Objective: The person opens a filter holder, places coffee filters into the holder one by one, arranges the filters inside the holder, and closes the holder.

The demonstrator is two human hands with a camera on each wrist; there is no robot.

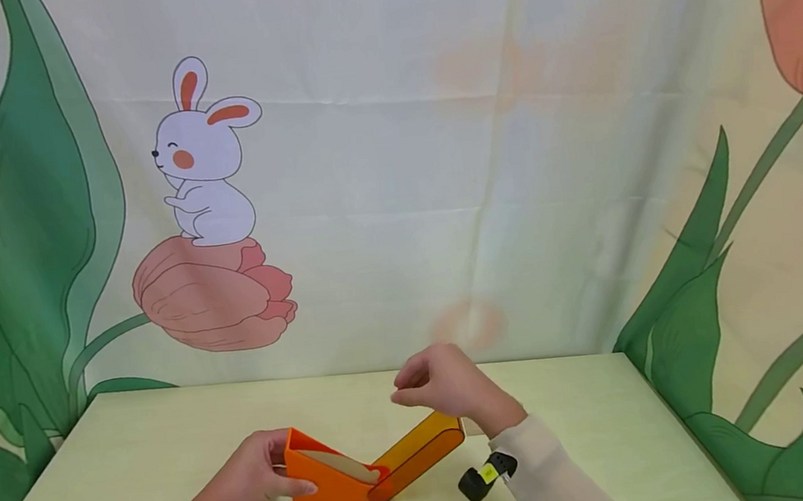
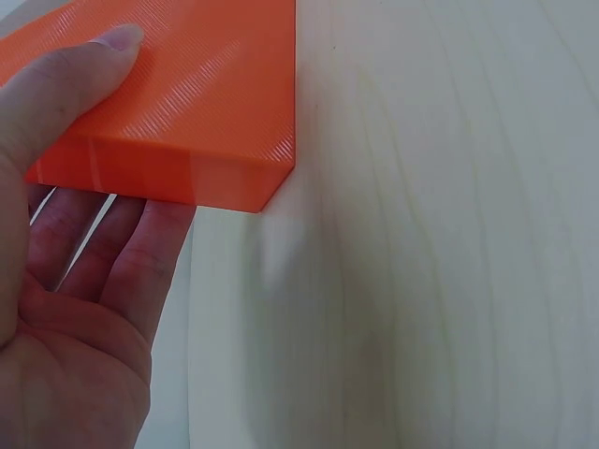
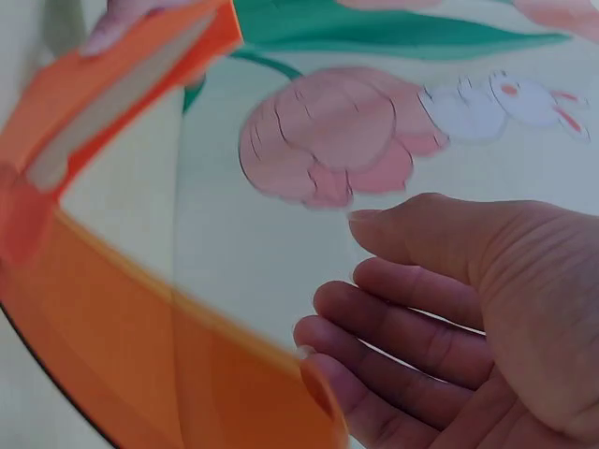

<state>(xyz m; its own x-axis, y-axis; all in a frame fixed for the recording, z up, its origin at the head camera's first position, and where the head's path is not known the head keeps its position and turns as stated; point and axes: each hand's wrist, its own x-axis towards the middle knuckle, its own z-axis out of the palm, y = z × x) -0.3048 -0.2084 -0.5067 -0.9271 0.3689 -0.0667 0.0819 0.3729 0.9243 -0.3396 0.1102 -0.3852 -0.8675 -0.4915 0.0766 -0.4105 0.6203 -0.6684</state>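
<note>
Fingers of our right hand: loosely curved, thumb tip a little apart from the fingertips in the right wrist view; we see nothing held between them.
Fingers of our left hand: gripping the left end of the orange case, thumb along its near face, the other fingers round the back.
Orange case: on the table, left of and lower than our right fingertips in the head view; its base runs left to right, its tall end in our left grip, its low end toward the right.
Amber flap: joined at the case's low right corner, long axis slanting up to the right, so case and flap make a wide V.
Pale strip: lying in the case's sloping opening, along the slope down to the joint.
Nearer hand: right for the flap's raised end, left for the case.
Relation to mind: that raised end lies just below our right hand, beside the little finger; we cannot tell whether they touch. We judge that any grip on the flap would have to meet its slant, while our left hand steadies the case.
</note>
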